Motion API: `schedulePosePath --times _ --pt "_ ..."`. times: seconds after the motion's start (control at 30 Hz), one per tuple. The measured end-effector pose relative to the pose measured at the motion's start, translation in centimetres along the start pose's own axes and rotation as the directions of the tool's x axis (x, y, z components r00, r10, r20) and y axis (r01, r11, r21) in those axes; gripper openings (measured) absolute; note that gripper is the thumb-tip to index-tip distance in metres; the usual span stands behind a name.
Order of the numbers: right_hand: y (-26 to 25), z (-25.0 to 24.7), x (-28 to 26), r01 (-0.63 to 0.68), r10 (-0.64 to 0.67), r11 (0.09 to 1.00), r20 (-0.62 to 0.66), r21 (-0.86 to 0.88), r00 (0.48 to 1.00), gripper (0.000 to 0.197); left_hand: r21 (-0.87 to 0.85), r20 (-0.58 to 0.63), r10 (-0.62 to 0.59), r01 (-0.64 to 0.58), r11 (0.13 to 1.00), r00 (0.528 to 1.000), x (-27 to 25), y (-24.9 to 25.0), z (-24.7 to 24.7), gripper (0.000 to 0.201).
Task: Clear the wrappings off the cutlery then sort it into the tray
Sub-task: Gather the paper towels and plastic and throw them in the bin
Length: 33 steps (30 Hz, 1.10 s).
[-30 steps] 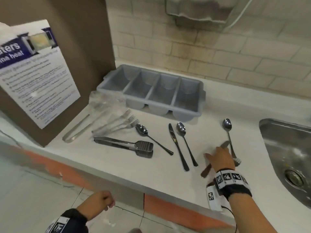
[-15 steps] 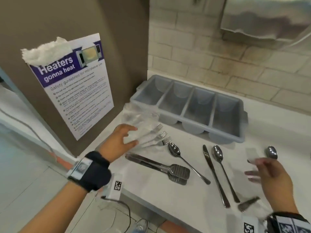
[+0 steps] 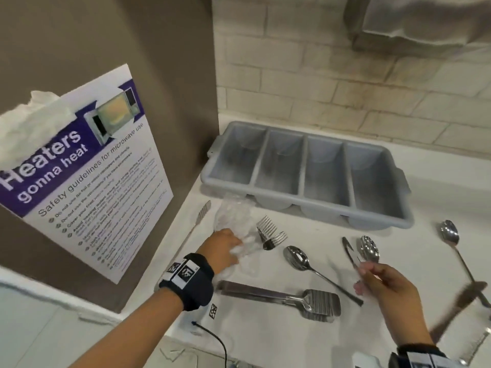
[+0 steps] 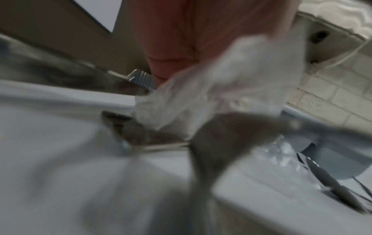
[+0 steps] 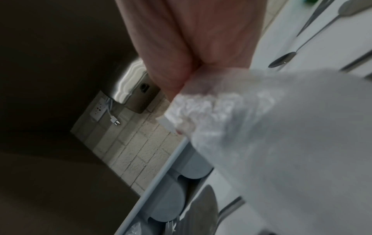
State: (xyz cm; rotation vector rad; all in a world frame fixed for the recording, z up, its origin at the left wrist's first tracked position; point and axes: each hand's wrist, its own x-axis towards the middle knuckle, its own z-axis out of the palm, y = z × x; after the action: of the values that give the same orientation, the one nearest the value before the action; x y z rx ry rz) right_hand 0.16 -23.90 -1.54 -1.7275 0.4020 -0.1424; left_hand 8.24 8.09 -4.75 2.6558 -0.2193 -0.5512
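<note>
While a loose clear wrapping point(image 5: 201, 109) was pinched in the right hand point(image 3: 390, 285), probably to be discarded, the wrapped forks point(image 3: 271, 233) were clasped by the left hand point(image 3: 223, 248) on the white table point(image 3: 265, 338), presumably for stripping. Farther off, the grey tray point(image 3: 398, 219) was set empty against a tiled wall point(image 3: 305, 83).
</note>
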Motion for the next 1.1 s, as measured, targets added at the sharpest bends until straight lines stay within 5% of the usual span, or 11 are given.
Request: schedulePosePath --times 0.13,0.23,0.33,0.43,0.63,0.77,0.97,1.1 --pt "0.2 0.5 -0.3 -0.088 0.089 0.996 -0.006 0.03 0.996 0.013 -0.246 -0.162 -0.102 0.06 0.967 0.981 -0.9 -0.5 -1.1 0.023" --pt "0.6 -0.1 -0.8 -0.116 0.117 0.993 -0.032 0.031 0.993 0.017 -0.449 -0.362 -0.026 -0.15 0.881 0.932 -2.1 2.4 -3.4 0.032" --pt "1.3 -1.3 -1.6 -0.125 0.128 0.992 -0.082 0.033 0.988 0.02 -0.573 -0.424 0.097 -0.35 0.741 0.9 -2.5 6.0 -4.9 0.063" --pt "2.2 -3.6 -3.0 -0.144 0.139 0.99 -0.198 -0.01 0.97 0.033 -0.608 -0.362 0.273 -0.448 0.655 0.891 -1.9 9.9 -3.3 0.079" --pt "4.3 -11.4 -7.2 -0.191 0.164 0.981 -0.455 -0.013 0.875 0.042 -0.629 -0.055 0.502 -0.42 0.654 0.863 -1.7 15.9 3.1 0.084" --pt "5.1 -16.5 -8.8 -0.195 0.152 0.981 -0.553 -0.02 0.819 0.044 -0.628 0.118 0.611 -0.418 0.657 0.783 -2.8 18.8 6.0 0.08" --pt "7.3 -23.7 -10.2 -0.158 0.186 0.982 -0.68 0.104 0.709 0.043 -0.577 0.176 0.672 -0.478 0.663 0.719 -4.7 25.0 9.3 0.059" --pt "11.7 -28.5 -13.6 -0.275 0.307 0.947 -0.724 0.167 0.618 0.046 -0.44 0.242 0.744 -0.613 0.656 0.623 -7.0 31.7 15.0 0.06"
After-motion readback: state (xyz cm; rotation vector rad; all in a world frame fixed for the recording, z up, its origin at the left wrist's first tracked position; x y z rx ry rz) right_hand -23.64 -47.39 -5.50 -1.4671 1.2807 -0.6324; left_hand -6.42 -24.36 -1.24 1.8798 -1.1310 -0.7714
